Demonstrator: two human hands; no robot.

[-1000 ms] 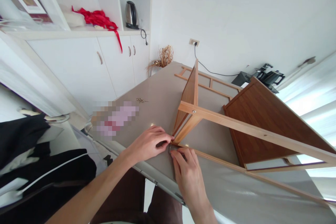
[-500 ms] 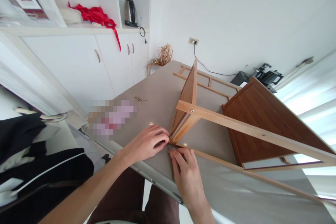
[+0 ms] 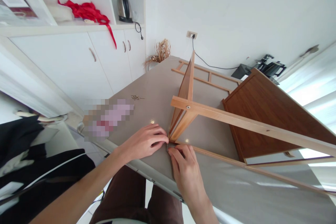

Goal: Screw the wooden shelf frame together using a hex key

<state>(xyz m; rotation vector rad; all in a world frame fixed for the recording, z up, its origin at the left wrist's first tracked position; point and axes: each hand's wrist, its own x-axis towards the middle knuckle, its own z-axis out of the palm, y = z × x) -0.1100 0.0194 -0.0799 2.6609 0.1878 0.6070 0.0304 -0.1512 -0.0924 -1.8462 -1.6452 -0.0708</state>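
A wooden frame (image 3: 223,113) with upright panels lies on its side on the table, its lower corner near the table's front edge. My left hand (image 3: 145,141) is curled at that corner, thumb and fingertips close together against the wood; what lies between them is too small to make out. Just right of it, my right hand (image 3: 185,162) pinches a thin metal piece (image 3: 167,147), perhaps a hex key, at the same corner. A bolt head (image 3: 188,107) sits in the upper rail. Several loose bolts (image 3: 137,97) lie on the table beyond my left hand.
The grey table (image 3: 154,87) also carries a wooden ladder-like part (image 3: 210,77) at the back and a blurred pinkish item (image 3: 112,115) at left. A brown panel (image 3: 270,122) stands at right. White cabinets (image 3: 65,63) and a black kettle (image 3: 274,69) are beyond.
The view has shifted slightly. Both hands stay at the frame's lower corner with nearly the same grip, and the thin metal piece looks slightly turned.
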